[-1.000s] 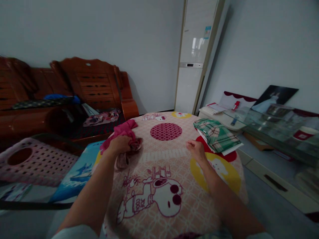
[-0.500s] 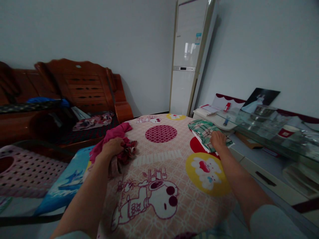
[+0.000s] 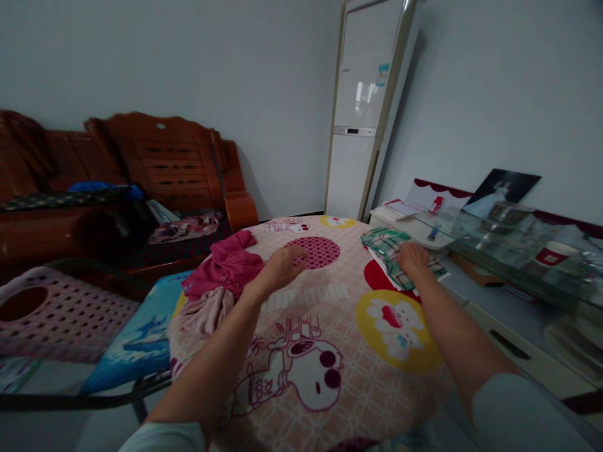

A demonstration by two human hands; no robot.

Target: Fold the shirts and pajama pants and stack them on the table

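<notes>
My left hand (image 3: 284, 263) is raised over the middle of the table, fingers loosely bent and apart, with nothing visible in it. Left of it lies a crumpled dark pink garment (image 3: 226, 267), with a pale pink cloth (image 3: 207, 312) bunched in front. My right hand (image 3: 412, 258) grips the near right part of a folded green plaid cloth (image 3: 384, 246), its fingertips hidden from view. Under everything spreads a pink cartoon-print tablecloth (image 3: 325, 307).
A blue printed cushion (image 3: 136, 339) and a pink perforated chair back (image 3: 70, 314) stand at the left. Behind is a wooden sofa (image 3: 169, 163) with clothes on it. A glass shelf (image 3: 499, 257) and drawers border the right side; a tall air conditioner (image 3: 358, 119) fills the corner.
My left hand has left the garments and moved right, over the tablecloth. The dark red patterned fabric beside it is no longer visible. My right hand stays on the plaid cloth.
</notes>
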